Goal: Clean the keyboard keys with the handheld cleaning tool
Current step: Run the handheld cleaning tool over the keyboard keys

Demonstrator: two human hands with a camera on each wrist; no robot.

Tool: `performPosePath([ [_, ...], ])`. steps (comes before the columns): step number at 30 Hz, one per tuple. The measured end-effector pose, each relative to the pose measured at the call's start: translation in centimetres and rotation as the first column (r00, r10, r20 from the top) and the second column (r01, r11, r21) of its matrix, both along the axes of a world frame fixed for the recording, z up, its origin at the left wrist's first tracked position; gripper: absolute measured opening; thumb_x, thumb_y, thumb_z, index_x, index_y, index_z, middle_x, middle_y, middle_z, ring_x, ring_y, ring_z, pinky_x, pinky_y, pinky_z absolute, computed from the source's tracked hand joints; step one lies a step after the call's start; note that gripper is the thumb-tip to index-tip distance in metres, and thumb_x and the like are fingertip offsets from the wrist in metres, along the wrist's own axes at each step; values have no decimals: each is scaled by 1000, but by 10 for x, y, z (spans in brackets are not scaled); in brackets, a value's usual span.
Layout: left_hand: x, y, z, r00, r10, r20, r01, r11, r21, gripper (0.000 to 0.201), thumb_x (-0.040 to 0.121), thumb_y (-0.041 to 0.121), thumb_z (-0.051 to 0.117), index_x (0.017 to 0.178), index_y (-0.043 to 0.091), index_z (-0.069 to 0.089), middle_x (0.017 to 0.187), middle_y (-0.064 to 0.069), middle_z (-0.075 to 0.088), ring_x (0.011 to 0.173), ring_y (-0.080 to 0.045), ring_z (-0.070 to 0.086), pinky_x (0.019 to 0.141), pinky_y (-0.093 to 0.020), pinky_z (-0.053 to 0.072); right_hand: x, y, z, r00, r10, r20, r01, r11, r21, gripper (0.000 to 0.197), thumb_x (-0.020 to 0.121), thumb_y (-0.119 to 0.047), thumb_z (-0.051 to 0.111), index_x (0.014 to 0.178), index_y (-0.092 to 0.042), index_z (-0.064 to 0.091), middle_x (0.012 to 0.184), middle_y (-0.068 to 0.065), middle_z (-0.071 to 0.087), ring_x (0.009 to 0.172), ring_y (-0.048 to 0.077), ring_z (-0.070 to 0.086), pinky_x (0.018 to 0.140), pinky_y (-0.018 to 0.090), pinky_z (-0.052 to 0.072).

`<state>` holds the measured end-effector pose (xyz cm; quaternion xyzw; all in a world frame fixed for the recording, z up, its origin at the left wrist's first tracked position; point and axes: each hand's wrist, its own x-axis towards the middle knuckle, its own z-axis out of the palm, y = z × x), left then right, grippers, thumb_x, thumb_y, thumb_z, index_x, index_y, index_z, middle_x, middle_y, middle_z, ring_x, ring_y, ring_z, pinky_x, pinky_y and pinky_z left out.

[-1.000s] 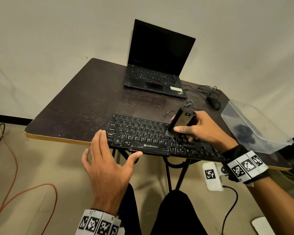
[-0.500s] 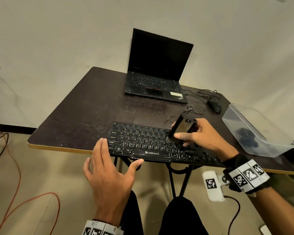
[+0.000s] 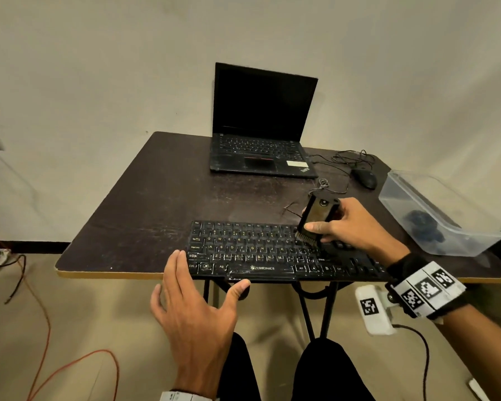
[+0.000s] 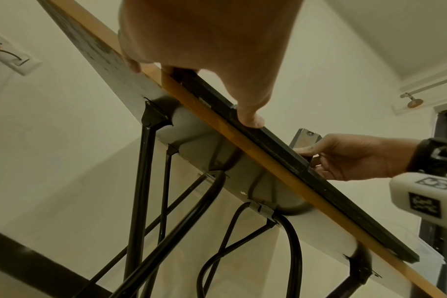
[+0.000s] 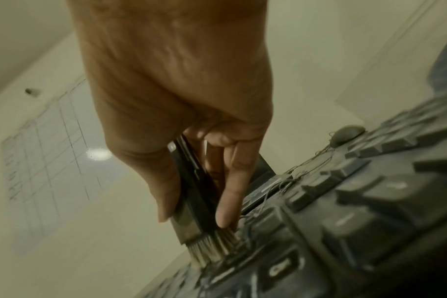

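A black keyboard (image 3: 252, 250) lies along the near edge of the dark table (image 3: 145, 227). My right hand (image 3: 356, 227) grips a dark handheld cleaning brush (image 3: 315, 218), its pale bristles (image 5: 212, 248) down on the keys right of the keyboard's middle. Thumb and index finger clamp the brush body (image 5: 191, 191) in the right wrist view. My left hand (image 3: 197, 308) is spread at the keyboard's near left corner, fingertips on the corner, thumb (image 4: 250, 119) against the keyboard's front edge (image 4: 281, 145).
An open black laptop (image 3: 261, 131) stands at the table's back. A mouse (image 3: 365, 178) with coiled cable lies right of it. A clear plastic bin (image 3: 440, 215) holding a dark object sits at the right edge. Table legs (image 4: 140, 181) and floor cables lie below.
The brush in my right hand has shifted rightward along the keys and a little away from me. My left hand stays at the keyboard's near left corner. The head view has tilted down.
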<state>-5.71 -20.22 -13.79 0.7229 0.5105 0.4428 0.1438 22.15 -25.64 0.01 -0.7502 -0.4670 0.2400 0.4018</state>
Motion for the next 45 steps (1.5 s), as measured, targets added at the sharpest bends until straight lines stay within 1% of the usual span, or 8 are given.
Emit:
performPosePath([
  [3, 1, 0, 0, 999, 10, 43, -11, 1000, 25, 115, 74, 86, 59, 151, 3, 47, 158, -10, 49, 141, -31, 53, 114, -57, 36, -6, -2, 1, 995, 96, 14, -96, 994, -45, 24, 88, -16, 87, 110, -15, 78, 97, 0, 83, 87, 14, 80, 79, 35, 64],
  [6, 2, -3, 4, 998, 3, 57, -9, 994, 110, 106, 74, 74, 73, 148, 2, 51, 157, -10, 51, 140, -30, 54, 114, -58, 37, 0, -1, 1, 986, -52, 160, 53, 999, 0, 19, 84, -26, 90, 98, -23, 77, 85, -8, 80, 72, -1, 73, 73, 29, 54],
  [10, 7, -8, 6, 991, -85, 100, 48, 945, 324, 65, 79, 42, 83, 129, 4, 69, 138, -9, 65, 131, -25, 60, 112, -55, 41, -4, -2, -2, 993, 38, 109, -38, 999, 3, 25, 85, -25, 90, 107, -20, 79, 98, -4, 83, 93, 13, 79, 95, 45, 61],
  [15, 25, -21, -2, 926, -367, 93, 286, 838, 465, 23, 82, 13, 84, 105, 7, 81, 114, 3, 67, 111, -20, 68, 99, -46, 53, 6, -3, -8, 988, -71, 140, 63, 996, 62, 23, 82, -26, 92, 101, -25, 79, 96, -8, 83, 92, 11, 79, 95, 50, 61],
  [20, 32, -26, -10, 896, -443, 30, 400, 834, 380, 27, 81, 19, 86, 106, 11, 80, 113, 1, 68, 116, -19, 64, 98, -46, 51, 3, -7, -9, 988, 83, 132, -80, 996, -26, 26, 84, -29, 90, 107, -24, 79, 98, -2, 82, 94, 17, 78, 95, 50, 61],
  [24, 31, -25, -12, 880, -469, 71, 411, 828, 383, 26, 87, 25, 77, 109, 12, 80, 118, 5, 63, 122, -12, 58, 107, -35, 44, 12, -10, -3, 983, -46, 177, 46, 999, 6, 21, 84, -26, 90, 101, -23, 78, 93, -5, 81, 88, 11, 76, 87, 39, 60],
  [39, 31, -30, -12, 879, -471, 77, 419, 839, 348, 30, 86, 27, 73, 113, 14, 77, 118, 5, 61, 118, -16, 60, 107, -35, 42, 23, -16, 2, 980, 24, 199, -16, 999, -42, 29, 84, -26, 89, 108, -17, 77, 97, 2, 81, 88, 19, 78, 88, 47, 63],
  [45, 30, -29, -12, 876, -478, 61, 435, 839, 328, 32, 87, 27, 72, 117, 15, 76, 121, 7, 61, 119, -16, 60, 107, -38, 43, 18, -20, 4, 989, 105, 104, -99, 993, -59, 27, 88, -17, 87, 112, -11, 77, 98, 4, 82, 91, 20, 79, 80, 32, 65],
])
